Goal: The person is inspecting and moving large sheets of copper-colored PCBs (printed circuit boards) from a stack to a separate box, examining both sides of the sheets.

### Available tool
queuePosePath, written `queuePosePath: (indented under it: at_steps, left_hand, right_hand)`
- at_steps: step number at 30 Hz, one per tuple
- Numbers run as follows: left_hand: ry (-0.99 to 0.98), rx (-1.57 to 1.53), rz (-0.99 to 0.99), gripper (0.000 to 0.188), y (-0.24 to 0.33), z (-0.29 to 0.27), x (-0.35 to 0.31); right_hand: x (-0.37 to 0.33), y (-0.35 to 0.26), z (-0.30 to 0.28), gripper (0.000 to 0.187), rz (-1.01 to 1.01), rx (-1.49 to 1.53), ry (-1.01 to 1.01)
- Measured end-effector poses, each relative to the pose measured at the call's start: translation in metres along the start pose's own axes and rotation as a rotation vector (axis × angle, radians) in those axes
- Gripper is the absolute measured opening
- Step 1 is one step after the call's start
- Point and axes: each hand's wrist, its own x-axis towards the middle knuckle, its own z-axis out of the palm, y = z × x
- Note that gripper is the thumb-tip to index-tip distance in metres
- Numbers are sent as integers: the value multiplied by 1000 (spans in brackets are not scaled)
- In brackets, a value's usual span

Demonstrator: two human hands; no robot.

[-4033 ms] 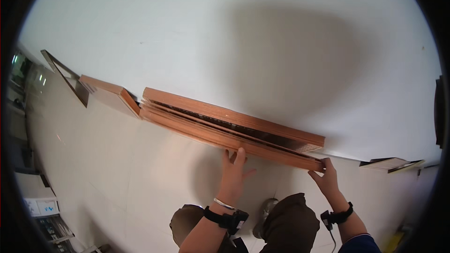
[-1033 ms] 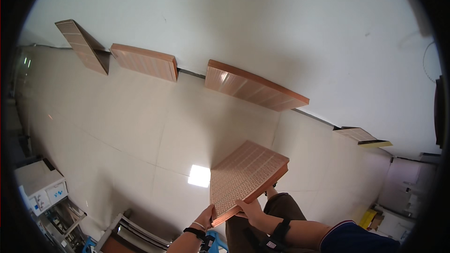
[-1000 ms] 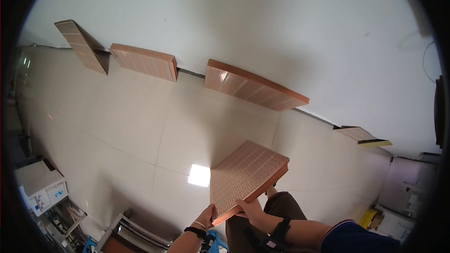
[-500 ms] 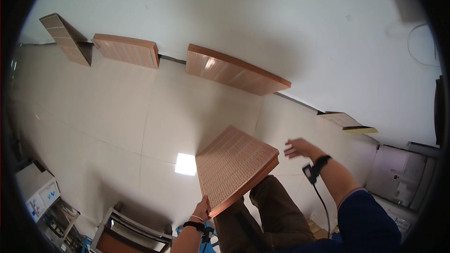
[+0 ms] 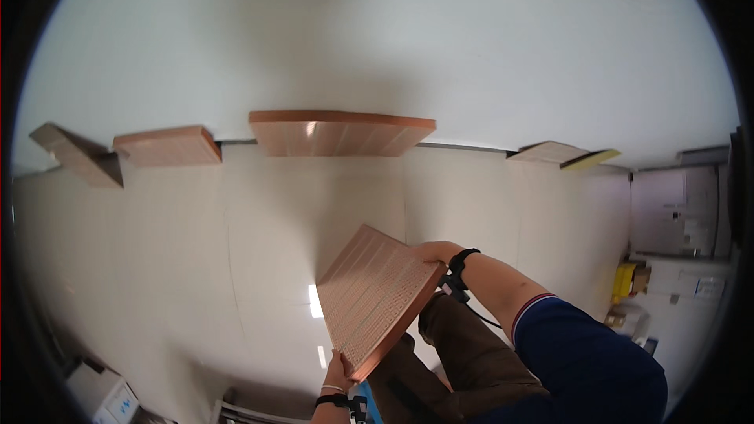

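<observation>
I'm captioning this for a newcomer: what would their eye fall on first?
Probably the thick patterned panel at lower centre, with the left hand gripping its near corner and the right hand at its right corner. Then the long reddish-brown panel along the foot of the white wall, below a dark shadow.

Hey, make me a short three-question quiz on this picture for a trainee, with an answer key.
1. Which hand holds the lower corner of the patterned, reddish-brown rectangular panel?
2. True or false: a black strap is worn on each of the person's wrists.
3. The long, glossy reddish-brown panel rests: A, on a table; B, against the plain white wall; C, inside a box?

Key: 1. The left hand. 2. True. 3. B.
</observation>
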Motion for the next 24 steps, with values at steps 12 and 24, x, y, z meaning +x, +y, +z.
queuePosePath:
  at_steps: [12,24]
  left_hand:
    - [217,440,18,38,-30,11,22]
    - [249,1165,78,26,-17,-14,33]
  right_hand:
    - [24,49,42,30,-72,-278,364]
    - [-7,156,156,25,-97,-68,523]
